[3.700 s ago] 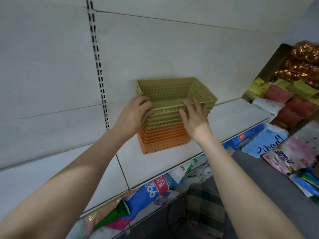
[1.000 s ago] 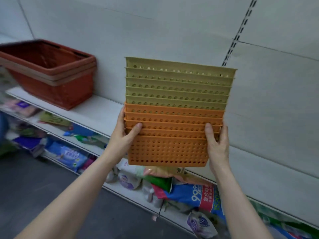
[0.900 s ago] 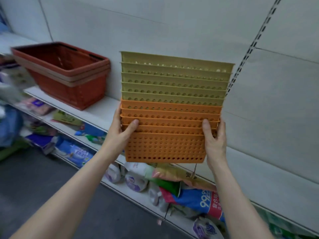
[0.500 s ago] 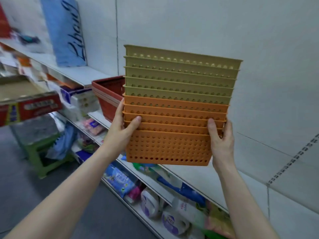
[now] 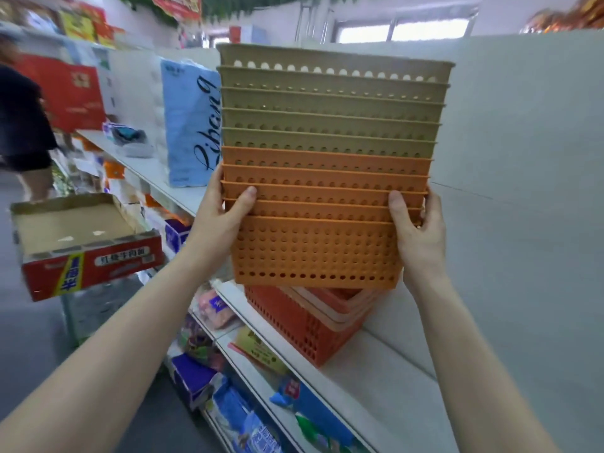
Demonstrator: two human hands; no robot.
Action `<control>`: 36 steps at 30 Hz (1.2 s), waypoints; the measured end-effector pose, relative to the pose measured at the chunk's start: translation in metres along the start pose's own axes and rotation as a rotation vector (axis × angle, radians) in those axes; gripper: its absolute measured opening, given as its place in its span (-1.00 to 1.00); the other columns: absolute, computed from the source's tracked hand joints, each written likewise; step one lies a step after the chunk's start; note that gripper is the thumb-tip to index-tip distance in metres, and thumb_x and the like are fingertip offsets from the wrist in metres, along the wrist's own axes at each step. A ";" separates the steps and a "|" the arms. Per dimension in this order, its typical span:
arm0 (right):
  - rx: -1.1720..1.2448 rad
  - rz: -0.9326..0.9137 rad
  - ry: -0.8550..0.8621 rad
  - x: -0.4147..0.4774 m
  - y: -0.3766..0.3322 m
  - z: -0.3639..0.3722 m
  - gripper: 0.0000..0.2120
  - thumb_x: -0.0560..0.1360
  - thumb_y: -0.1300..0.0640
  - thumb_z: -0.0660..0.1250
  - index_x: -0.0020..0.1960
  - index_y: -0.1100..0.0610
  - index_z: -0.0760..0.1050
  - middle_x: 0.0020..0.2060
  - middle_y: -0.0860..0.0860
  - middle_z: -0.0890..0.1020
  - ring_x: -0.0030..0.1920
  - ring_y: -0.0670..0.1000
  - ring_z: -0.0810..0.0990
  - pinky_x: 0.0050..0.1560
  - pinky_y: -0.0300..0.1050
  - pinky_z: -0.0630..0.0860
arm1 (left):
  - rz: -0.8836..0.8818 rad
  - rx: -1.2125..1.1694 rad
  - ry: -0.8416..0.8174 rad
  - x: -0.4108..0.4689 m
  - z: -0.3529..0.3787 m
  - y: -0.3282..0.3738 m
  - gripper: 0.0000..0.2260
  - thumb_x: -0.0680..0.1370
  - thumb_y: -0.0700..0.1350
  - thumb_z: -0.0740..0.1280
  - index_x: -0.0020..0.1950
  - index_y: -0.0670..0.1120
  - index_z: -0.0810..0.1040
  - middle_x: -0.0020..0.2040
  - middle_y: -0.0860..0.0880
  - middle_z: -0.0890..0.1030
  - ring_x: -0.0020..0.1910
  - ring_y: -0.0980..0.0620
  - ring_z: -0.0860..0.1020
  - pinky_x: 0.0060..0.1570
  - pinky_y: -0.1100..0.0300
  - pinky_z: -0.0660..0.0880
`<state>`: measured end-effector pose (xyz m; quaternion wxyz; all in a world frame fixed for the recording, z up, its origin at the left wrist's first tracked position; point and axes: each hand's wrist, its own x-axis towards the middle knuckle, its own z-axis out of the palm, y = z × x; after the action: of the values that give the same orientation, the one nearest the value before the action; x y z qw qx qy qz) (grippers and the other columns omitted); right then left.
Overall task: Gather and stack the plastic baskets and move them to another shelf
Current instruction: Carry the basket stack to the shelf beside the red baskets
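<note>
- Compared with a moment ago, the view has swung along the aisle: the red shopping baskets (image 5: 313,317), which were to the left of my load, are now directly under it, and I see more of the shop behind.
- My left hand (image 5: 218,214) is closed on the left end of the stack of baskets (image 5: 327,165), with the thumb lying across the front of the orange rims and the other fingers hidden behind.
- My right hand (image 5: 421,237) is closed on the right end in the same way, thumb in front, fingers wrapped around the corner.
- The stack is in the air between my hands, at chest height, upright, above the red shopping baskets and not touching them.
- I judge the stack is light, because it is thin perforated plastic. It is stiff enough to carry, but the walls are smooth and may slip.
- The beige baskets on top are only nested, so I think they can slide off if I tilt. Holding at the low orange rims, where the ridges give grip, seems the best place.
- The white shelf (image 5: 385,380) is flat and smooth, with free space to the right of the red baskets.
- Further left stand a blue paper pack (image 5: 189,125) and an open cardboard tray (image 5: 81,243); another person (image 5: 23,125) is in the aisle.
</note>
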<state>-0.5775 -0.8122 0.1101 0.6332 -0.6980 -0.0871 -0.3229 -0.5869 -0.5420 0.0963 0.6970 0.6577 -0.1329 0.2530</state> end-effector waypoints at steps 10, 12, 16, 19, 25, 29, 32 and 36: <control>0.060 -0.013 -0.097 0.110 0.065 0.132 -0.49 0.54 -0.13 0.36 0.43 -0.05 0.36 0.23 -0.12 0.61 0.21 -0.13 0.61 0.27 0.08 0.55 | 0.029 0.081 0.078 0.138 -0.057 -0.067 -0.51 0.58 0.05 0.31 0.49 0.13 0.27 0.36 0.06 0.51 0.31 0.06 0.50 0.30 -0.09 0.47; 0.039 -0.017 -0.093 0.125 0.079 0.158 -0.49 0.53 -0.14 0.37 0.43 -0.04 0.36 0.23 -0.12 0.61 0.21 -0.13 0.60 0.28 0.10 0.55 | 0.016 0.072 0.077 0.164 -0.073 -0.086 -0.49 0.57 0.05 0.31 0.50 0.12 0.25 0.38 0.05 0.49 0.32 0.04 0.50 0.31 -0.10 0.46; 0.015 -0.017 -0.069 0.147 0.101 0.218 -0.50 0.54 -0.13 0.37 0.42 -0.07 0.35 0.23 -0.13 0.60 0.22 -0.14 0.59 0.29 0.08 0.54 | 0.028 0.061 0.028 0.220 -0.111 -0.123 -0.49 0.57 0.06 0.31 0.50 0.13 0.24 0.38 0.05 0.49 0.33 0.06 0.48 0.31 -0.02 0.45; 0.006 -0.016 -0.027 0.161 0.114 0.266 -0.50 0.54 -0.10 0.38 0.43 -0.05 0.34 0.25 -0.10 0.59 0.23 -0.14 0.59 0.29 0.06 0.54 | 0.054 0.066 -0.008 0.265 -0.143 -0.146 -0.52 0.60 0.01 0.28 0.50 0.10 0.25 0.35 0.05 0.51 0.29 0.12 0.50 0.22 0.17 0.46; -0.019 0.003 0.052 0.186 0.132 0.366 -0.50 0.54 -0.05 0.39 0.42 -0.01 0.33 0.23 -0.05 0.61 0.19 -0.12 0.62 0.26 0.02 0.56 | 0.060 0.030 -0.135 0.359 -0.213 -0.186 -0.54 0.61 -0.05 0.27 0.50 0.02 0.26 0.36 0.00 0.51 0.31 0.06 0.50 0.26 0.14 0.46; -0.058 0.017 0.063 0.199 0.152 0.416 -0.50 0.55 -0.01 0.38 0.43 -0.03 0.29 0.23 -0.07 0.59 0.12 -0.27 0.61 0.16 -0.23 0.56 | 0.037 0.006 -0.179 0.406 -0.247 -0.219 -0.49 0.59 -0.01 0.30 0.51 0.03 0.24 0.37 -0.01 0.50 0.32 0.05 0.49 0.26 0.14 0.46; -0.103 0.049 0.072 0.205 0.176 0.437 -0.47 0.55 -0.01 0.39 0.43 -0.06 0.25 0.25 -0.08 0.56 0.12 -0.27 0.60 0.21 -0.15 0.55 | 0.001 0.001 -0.209 0.430 -0.259 -0.249 -0.50 0.60 -0.05 0.29 0.52 0.10 0.22 0.37 0.03 0.50 0.31 0.12 0.50 0.19 0.25 0.48; -0.140 0.117 0.103 0.205 0.216 0.453 -0.35 0.47 -0.15 0.43 0.45 -0.12 0.21 0.34 -0.05 0.49 0.32 -0.07 0.52 0.37 0.13 0.46 | -0.038 0.013 -0.255 0.448 -0.261 -0.289 -0.47 0.60 -0.10 0.27 0.54 0.10 0.19 0.29 0.11 0.53 0.11 0.37 0.54 -0.03 0.49 0.47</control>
<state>-0.1497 -0.4843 0.0508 0.6041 -0.7270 0.0092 -0.3262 -0.0980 -0.2072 0.0571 0.6748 0.6915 -0.2061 0.1550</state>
